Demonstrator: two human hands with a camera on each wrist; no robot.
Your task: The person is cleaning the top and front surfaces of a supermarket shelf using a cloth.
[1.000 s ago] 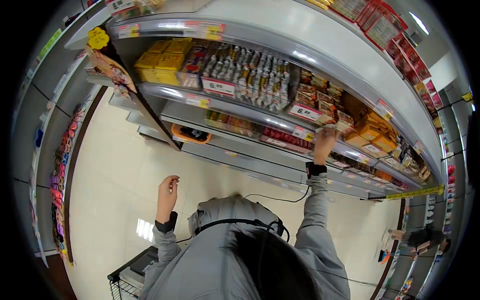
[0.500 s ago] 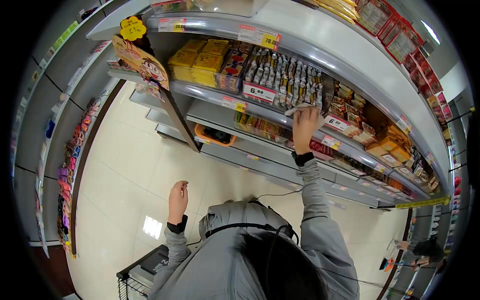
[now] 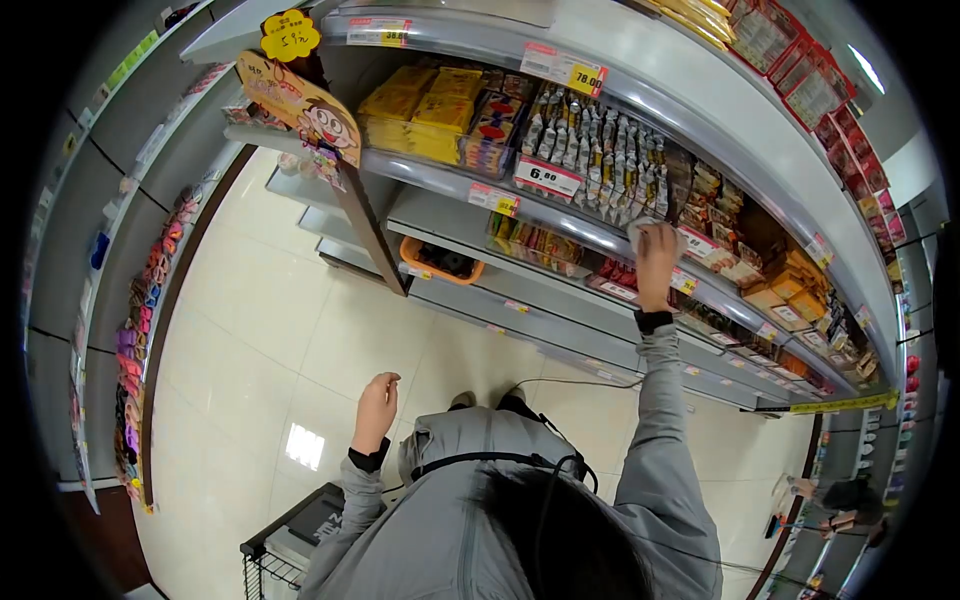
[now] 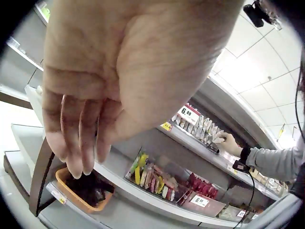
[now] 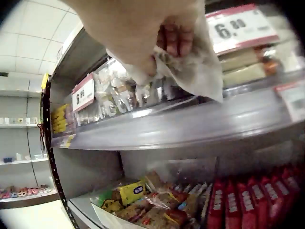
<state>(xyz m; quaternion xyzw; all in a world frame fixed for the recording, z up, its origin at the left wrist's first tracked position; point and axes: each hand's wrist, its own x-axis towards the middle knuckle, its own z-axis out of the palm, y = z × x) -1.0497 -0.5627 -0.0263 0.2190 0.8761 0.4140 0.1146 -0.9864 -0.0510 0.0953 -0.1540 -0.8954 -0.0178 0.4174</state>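
My right hand (image 3: 657, 262) is at the front edge of the upper snack shelf, beside the silver-wrapped sticks (image 3: 595, 150). In the right wrist view its curled fingers grip a crumpled white cloth or tissue (image 5: 193, 71) against the shelf's clear front edge (image 5: 167, 126). My left hand (image 3: 376, 408) hangs in the air over the floor, away from the shelves. The left wrist view shows that palm (image 4: 119, 71) with loosely bent fingers and nothing in them.
An orange basket (image 3: 470, 275) with dark items sits on a lower shelf. A black wire cart (image 3: 255, 560) stands at my left. Another person (image 3: 850, 495) is at the far right. A cable (image 3: 575, 381) runs by my right arm.
My right hand has moved left along the shelf edge with the white cloth, then slightly back right. The head view has shifted, and the left hand stays low.
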